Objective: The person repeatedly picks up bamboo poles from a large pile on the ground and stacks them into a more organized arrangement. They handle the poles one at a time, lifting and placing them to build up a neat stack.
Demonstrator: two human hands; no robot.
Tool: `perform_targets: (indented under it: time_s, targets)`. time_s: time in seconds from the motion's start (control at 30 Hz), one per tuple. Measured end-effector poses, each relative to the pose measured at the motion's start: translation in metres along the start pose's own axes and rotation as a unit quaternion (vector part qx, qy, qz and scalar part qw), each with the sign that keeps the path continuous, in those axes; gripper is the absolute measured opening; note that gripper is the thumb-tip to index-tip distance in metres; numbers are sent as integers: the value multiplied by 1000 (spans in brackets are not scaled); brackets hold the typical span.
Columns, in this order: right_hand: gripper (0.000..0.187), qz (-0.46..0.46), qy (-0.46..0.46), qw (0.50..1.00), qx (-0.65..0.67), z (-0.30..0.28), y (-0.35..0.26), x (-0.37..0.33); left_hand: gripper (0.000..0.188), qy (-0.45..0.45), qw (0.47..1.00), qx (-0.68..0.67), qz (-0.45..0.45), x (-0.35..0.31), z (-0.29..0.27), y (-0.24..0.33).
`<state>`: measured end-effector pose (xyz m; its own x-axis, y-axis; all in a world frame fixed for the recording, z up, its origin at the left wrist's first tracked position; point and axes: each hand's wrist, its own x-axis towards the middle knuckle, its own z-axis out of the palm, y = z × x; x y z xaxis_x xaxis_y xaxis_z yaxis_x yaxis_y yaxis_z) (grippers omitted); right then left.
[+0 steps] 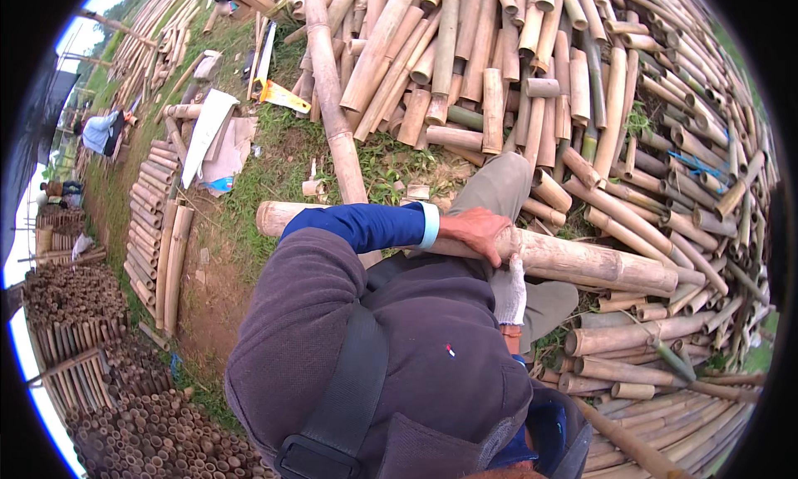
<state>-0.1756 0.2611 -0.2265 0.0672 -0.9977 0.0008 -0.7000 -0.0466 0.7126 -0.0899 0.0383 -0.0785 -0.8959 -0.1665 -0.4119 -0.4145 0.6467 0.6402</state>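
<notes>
A thick tan bamboo pole (598,261) lies across my lap, from the left past my knees to the right. My left hand (475,231), bare, with a pale band at the wrist and a blue sleeve, is closed over the top of the pole near a joint. Against the pole's near side, my right hand (509,291), in a white knit glove, grips it just below the left fingers. The pole partly hides the right fingers. Beyond my left arm, another long bamboo pole (328,88) slants away over the grass.
A large heap of cut bamboo (490,72) fills the far and right sides. A saw with an orange handle (283,96) lies far left, near a white sheet (209,134). Bamboo lengths lie in a row (155,221) at left. Another person (101,133) is in the distance.
</notes>
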Motion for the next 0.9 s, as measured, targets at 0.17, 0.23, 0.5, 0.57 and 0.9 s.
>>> perform_targets:
  time_s: [0.17,0.23,0.5,0.57,0.9]
  targets:
    - [58,-257,88,-95,-958,-64,48,42,99,149,983,-88,-69,-72,0,-23]
    - [58,-204,106,-213,-950,-59,62,62,100,205,969,-113,-74,-89,-2,-33]
    - [53,-198,87,-235,-948,-54,113,71,97,385,872,-133,-272,-167,-13,-72]
    - [53,-266,88,-192,-941,-27,114,54,96,444,835,-108,-306,-179,-11,-95]
    - [50,-438,82,-140,-884,86,106,-41,88,567,691,-120,-432,-231,-9,-214]
